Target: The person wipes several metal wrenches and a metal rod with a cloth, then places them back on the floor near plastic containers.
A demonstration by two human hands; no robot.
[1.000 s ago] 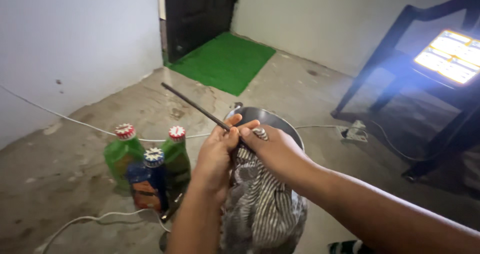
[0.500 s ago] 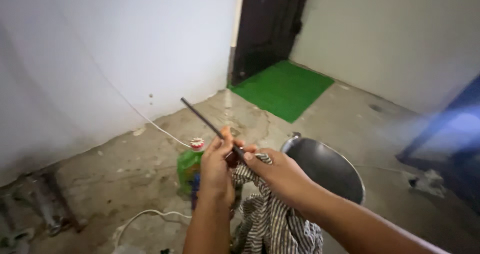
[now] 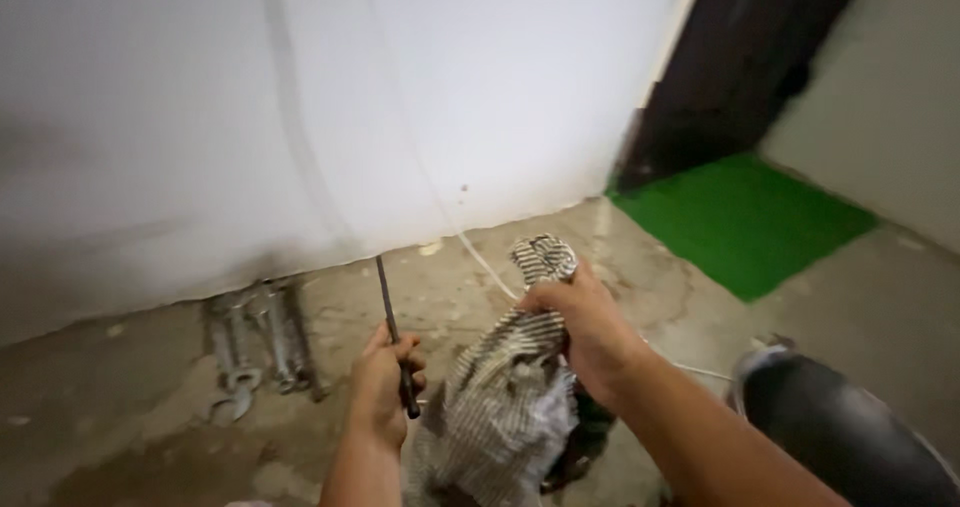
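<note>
Clamped in the left hand (image 3: 385, 382) is a thin dark rod (image 3: 393, 327), fingers curled round its lower end so the shaft points up and slightly away from the fist; the right hand (image 3: 575, 317) is closed on a bunched striped cloth (image 3: 510, 387), which hangs slack below that fist and drapes toward the left wrist.

Rod and cloth are apart, though near; the rod is slim and looks held only near its foot, so it could pivot or slip through the fingers if the fist loosens; its free tip could also snag the dangling cloth as the hands close.

Beyond the left fist, several wrenches (image 3: 255, 342) lie on the concrete floor (image 3: 120, 437) against the white wall (image 3: 300, 117); a dropped rod might land among them. Right of the cloth hand sits a dark metal pot (image 3: 850, 437), with a green mat (image 3: 745, 222) farther off; a white cable (image 3: 480, 257) runs behind, where a loose cloth end might catch.
</note>
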